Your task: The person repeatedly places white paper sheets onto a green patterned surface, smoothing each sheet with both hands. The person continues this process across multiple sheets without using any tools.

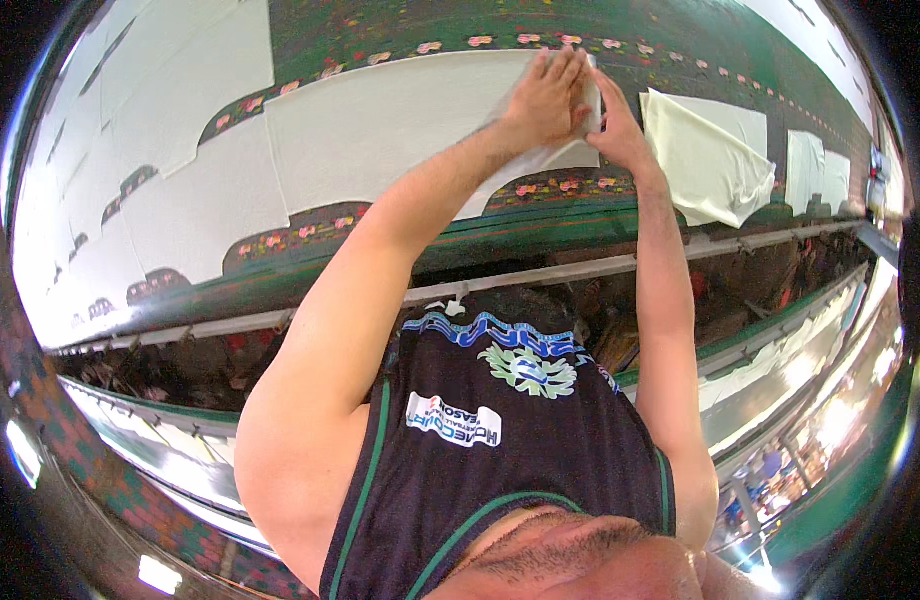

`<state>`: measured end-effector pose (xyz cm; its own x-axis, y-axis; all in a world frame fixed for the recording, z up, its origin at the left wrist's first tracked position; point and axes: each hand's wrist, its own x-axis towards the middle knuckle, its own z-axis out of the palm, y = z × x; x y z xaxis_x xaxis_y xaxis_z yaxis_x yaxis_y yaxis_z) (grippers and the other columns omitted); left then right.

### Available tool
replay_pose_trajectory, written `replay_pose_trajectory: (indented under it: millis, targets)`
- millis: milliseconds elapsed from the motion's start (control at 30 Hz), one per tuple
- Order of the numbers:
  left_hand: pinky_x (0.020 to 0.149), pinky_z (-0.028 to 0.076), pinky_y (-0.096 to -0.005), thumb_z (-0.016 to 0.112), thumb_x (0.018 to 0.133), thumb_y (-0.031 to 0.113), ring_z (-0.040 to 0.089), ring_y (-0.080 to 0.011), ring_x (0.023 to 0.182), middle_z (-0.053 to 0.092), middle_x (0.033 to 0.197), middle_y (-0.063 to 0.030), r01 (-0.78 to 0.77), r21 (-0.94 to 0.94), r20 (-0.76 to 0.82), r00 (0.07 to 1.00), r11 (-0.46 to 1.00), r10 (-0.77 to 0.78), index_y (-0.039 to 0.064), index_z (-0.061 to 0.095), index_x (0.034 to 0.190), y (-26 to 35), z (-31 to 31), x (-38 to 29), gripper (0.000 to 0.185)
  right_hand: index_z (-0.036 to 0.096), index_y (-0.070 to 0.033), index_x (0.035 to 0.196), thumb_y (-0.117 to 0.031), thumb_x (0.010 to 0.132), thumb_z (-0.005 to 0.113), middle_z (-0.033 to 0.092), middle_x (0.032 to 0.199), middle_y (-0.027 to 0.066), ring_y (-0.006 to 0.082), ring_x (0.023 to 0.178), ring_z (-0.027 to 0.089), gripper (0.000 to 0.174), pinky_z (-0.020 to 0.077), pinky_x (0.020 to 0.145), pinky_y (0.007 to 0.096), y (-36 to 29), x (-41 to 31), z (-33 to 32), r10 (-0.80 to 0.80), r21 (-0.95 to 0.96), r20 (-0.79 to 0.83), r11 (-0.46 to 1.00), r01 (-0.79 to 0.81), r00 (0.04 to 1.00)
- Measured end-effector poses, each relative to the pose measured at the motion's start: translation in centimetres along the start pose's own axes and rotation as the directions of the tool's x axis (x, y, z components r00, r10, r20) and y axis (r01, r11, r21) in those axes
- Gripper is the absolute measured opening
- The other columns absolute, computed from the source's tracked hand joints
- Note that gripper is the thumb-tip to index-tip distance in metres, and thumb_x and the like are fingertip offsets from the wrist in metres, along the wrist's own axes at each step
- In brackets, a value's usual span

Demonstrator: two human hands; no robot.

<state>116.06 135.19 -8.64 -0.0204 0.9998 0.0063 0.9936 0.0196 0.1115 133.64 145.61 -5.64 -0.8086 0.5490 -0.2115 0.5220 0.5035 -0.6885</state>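
Note:
On a long table, a white cut fabric panel (400, 112) with a curved notch lies over a dark green, flower-printed surface. My left hand (554, 97) rests over the panel's right end, fingers pointing away from me; its palm side is hidden. Just to its right, my right hand (617, 124) touches the panel's right edge with thumb and forefinger spread apart. Motion blur softens the fabric beneath my left wrist, where a layer looks raised. Right of my right hand lies a loosely folded off-white fabric piece (707, 165).
Further white panels (182, 195) lie edge to edge on the left. Smaller white pieces (805, 172) lie at the far right. A pale metal rail (535, 274) runs along the table's near side. Behind me stands another long table (775, 375) bearing white sheets.

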Motion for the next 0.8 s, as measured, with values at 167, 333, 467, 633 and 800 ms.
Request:
replay_pose_trajectory:
  millis: [167, 333, 467, 633, 800]
  targets:
    - [0.134, 0.010, -0.0573, 0.035, 0.112, 0.057, 0.019, -0.0344, 0.167, 0.027, 0.179, -0.0156, 0.032, -0.020, -0.024, 0.999, 0.999, -0.032, 0.004, 0.035, 0.168, 2.8, -0.6, 2.2, 0.077, 0.036, -0.018, 0.170, 0.007, 0.075, 0.072, 0.037, 0.173, 0.0080, 0.0193, 0.120, 0.062, 0.104, 0.0584, 0.090, 0.0309, -4.2, -5.0, -3.0, 0.241, 0.323, 0.000, 0.918, -0.228, 0.970]
    - [0.135, 0.008, -0.0569, 0.035, 0.111, 0.060, 0.018, -0.0353, 0.167, 0.026, 0.179, -0.0165, -0.175, -0.126, 0.037, 0.983, 0.976, 0.181, 0.002, 0.031, 0.169, 6.6, -1.4, -5.9, 0.082, 0.055, -0.013, 0.155, 0.004, 0.084, 0.074, 0.049, 0.160, 0.0126, 0.0185, 0.105, 0.069, 0.076, 0.0620, 0.084, 0.0299, -6.3, -3.8, -2.5, 0.207, 0.291, -0.238, 0.947, -0.134, 0.949]
    - [0.136, 0.011, -0.0544, 0.042, 0.110, 0.058, 0.026, -0.0333, 0.165, 0.032, 0.176, -0.0184, -0.033, 0.035, 0.106, 0.994, 0.999, 0.029, -0.001, 0.036, 0.166, 2.0, -0.5, -11.3, 0.082, 0.060, -0.012, 0.150, -0.018, 0.097, 0.074, 0.049, 0.163, 0.0169, 0.0330, 0.133, 0.061, 0.056, 0.0498, 0.113, 0.0452, -6.7, -2.3, 3.9, -0.100, -0.088, -0.250, 0.993, 0.080, 0.963]
    - [0.133, 0.018, -0.0569, 0.047, 0.110, 0.051, 0.023, -0.0390, 0.165, 0.029, 0.177, -0.0224, 0.544, 0.292, -0.064, 0.831, 0.786, -0.552, -0.003, 0.037, 0.166, -19.6, 0.3, -20.1, 0.078, 0.049, -0.013, 0.162, -0.044, 0.107, 0.062, 0.037, 0.174, 0.0165, 0.0391, 0.160, 0.034, 0.064, 0.0256, 0.132, 0.0526, -4.2, -0.2, 8.7, -0.261, -0.430, -0.103, 0.882, 0.194, 0.960]
    - [0.133, 0.012, -0.0619, 0.044, 0.111, 0.054, 0.016, -0.0429, 0.166, 0.021, 0.178, -0.0252, 0.711, -0.039, -0.149, 0.691, 0.702, -0.708, -0.005, 0.031, 0.167, -25.0, 0.9, -25.3, 0.083, 0.038, -0.009, 0.168, -0.055, 0.111, 0.047, 0.030, 0.177, 0.0196, 0.0404, 0.163, 0.029, 0.074, 0.0237, 0.132, 0.0549, 0.9, 7.6, 7.1, -0.199, -0.552, -0.303, 0.834, -0.002, 0.932]
